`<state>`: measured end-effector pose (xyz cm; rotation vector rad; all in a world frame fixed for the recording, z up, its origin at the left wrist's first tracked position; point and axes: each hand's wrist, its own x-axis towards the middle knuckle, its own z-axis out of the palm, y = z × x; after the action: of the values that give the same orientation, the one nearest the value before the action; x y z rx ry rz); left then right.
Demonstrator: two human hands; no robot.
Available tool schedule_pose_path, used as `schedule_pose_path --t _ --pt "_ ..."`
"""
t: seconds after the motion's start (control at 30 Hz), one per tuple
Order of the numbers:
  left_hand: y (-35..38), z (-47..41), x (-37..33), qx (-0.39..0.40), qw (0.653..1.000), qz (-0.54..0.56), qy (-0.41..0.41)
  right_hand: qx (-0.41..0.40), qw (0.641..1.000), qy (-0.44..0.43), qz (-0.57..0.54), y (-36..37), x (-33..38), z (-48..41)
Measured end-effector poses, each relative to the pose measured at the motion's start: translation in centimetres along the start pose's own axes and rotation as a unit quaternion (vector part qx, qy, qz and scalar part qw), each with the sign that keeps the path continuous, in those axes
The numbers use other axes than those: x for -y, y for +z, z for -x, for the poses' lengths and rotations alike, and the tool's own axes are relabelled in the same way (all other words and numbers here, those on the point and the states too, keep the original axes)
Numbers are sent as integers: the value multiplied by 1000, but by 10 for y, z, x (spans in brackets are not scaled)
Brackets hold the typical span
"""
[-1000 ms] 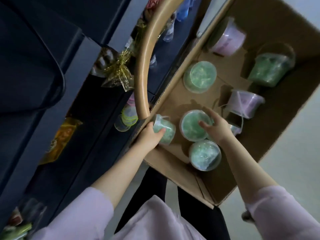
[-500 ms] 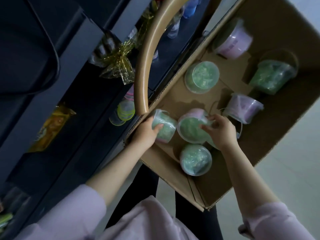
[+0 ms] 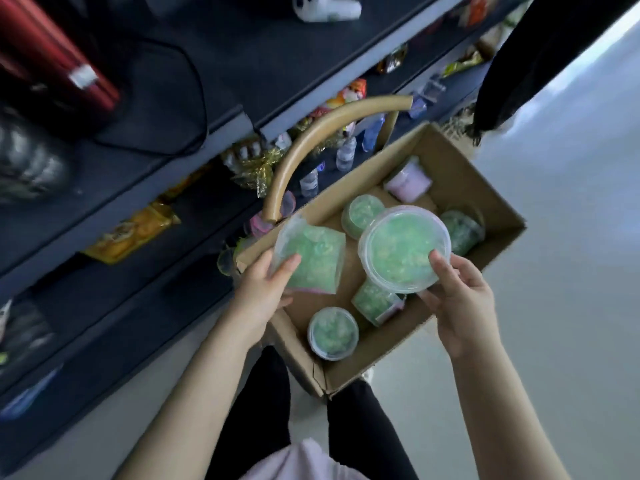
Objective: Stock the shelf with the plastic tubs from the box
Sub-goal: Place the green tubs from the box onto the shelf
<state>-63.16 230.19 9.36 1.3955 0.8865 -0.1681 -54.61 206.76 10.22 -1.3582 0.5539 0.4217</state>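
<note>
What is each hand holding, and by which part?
The left hand grips a sideways green tub round its wall; the right hand holds a second green tub by the lid rim.

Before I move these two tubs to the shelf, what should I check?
1. Left hand grips left tub: ok.
2. Right hand grips right tub: ok.
3. Right tub's lid on: ok.
4. Left tub's lid on: cannot tell, the tub lies sideways.
5. Free spot on shelf: cannot tell, blurred.
6. Path from box to shelf: probably not ok, the tan arch stands close beside the left tub.
</note>
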Motion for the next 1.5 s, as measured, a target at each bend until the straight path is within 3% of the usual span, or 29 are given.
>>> schedule_pose_path --t 0.2,0.37,0.53,0.67,0.83,0.93,1.1,1.37,1.5 --pt "-28 129 -68 -100 983 109 106 90 994 -61 -12 12 92 100" --pt "-79 196 -119 -146 956 77 242 173 977 -117 -32 46 138 173" --pt "-154 255 -130 -198 918 -4 343 211 964 -160 -22 101 139 237" --pt "-224 299 -124 -255 871 -45 418 232 953 -193 -8 162 123 286" --pt "-298 334 -120 -364 776 -120 501 278 940 -197 -2 233 106 342" --pt "-332 346 -123 -417 723 -209 509 306 926 -220 18 267 111 367" --pt "-374 355 -144 -474 673 -273 498 352 894 -271 60 324 139 390" --pt "-431 310 -187 -501 662 -354 430 360 880 -298 87 402 162 365" --pt "-447 280 -215 -509 639 -421 395 369 880 -280 104 444 176 341"
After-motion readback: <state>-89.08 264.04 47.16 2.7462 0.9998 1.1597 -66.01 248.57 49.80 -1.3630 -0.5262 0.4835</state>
